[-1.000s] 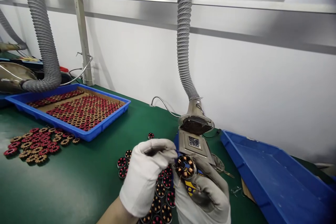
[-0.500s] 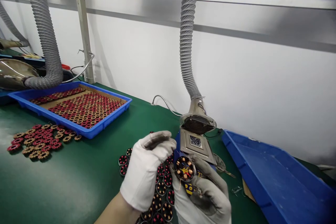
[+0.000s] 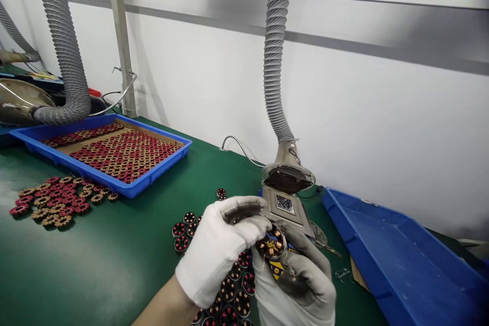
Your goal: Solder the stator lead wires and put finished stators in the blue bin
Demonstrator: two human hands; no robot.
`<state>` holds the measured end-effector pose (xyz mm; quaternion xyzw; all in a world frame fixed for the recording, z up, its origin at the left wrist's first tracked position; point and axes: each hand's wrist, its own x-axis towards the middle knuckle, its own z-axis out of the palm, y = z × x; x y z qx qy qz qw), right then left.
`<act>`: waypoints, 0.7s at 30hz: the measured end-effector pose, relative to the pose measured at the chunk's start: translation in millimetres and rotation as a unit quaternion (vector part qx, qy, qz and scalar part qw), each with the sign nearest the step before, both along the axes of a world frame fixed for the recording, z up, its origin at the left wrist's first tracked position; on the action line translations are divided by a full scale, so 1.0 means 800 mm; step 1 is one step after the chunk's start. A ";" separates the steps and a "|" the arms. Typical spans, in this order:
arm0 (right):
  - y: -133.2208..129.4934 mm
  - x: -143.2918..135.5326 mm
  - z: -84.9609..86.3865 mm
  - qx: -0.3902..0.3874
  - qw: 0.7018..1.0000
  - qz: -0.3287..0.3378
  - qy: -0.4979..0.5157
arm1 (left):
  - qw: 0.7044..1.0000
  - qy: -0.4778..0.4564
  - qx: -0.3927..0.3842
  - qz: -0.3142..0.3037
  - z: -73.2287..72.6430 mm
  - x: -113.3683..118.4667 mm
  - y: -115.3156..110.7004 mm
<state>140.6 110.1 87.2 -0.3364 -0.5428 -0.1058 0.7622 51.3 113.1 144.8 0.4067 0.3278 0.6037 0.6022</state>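
Both hands wear white gloves with grey-stained fingers. My right hand [image 3: 300, 270] grips a round motor stator [image 3: 272, 242] by its rim, its copper coils turned up toward me. A thin wire end hangs at its lower edge. My left hand [image 3: 225, 239] has its fingers bent together, with thumb and fingertips at the stator's upper left edge; whether they also pinch a wire is hidden. Beneath and left of the hands lie several more wound stators [image 3: 242, 303] with red or copper coils, partly covered by the gloves.
Behind the hands a solder pot [image 3: 286, 204] sits under a fume hood [image 3: 288, 175] with a grey hose. A blue tray [image 3: 405, 249] stands at right. Left, another blue tray [image 3: 132, 191] holds rows of red and tan cores, with a loose pile of cores [image 3: 57, 201] before it.
My left hand has moved right and slightly down, bringing its fingertips onto the stator. The right hand still holds the stator, which is tilted a little more.
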 end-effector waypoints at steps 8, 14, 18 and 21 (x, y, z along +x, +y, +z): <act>-0.003 -0.008 0.011 -0.033 0.999 -0.019 0.022 | 0.998 -0.039 0.029 0.034 -0.012 -0.007 0.004; -0.005 0.003 0.011 -0.055 0.996 0.055 0.040 | 0.977 -0.052 0.072 0.196 -0.015 -0.028 0.009; 0.009 0.051 0.016 -0.190 0.969 0.151 0.046 | 0.940 0.266 0.046 0.211 -0.052 -0.069 -0.025; 0.041 0.111 0.025 -0.359 0.898 0.244 0.067 | 0.883 0.407 0.155 0.174 -0.112 -0.101 -0.070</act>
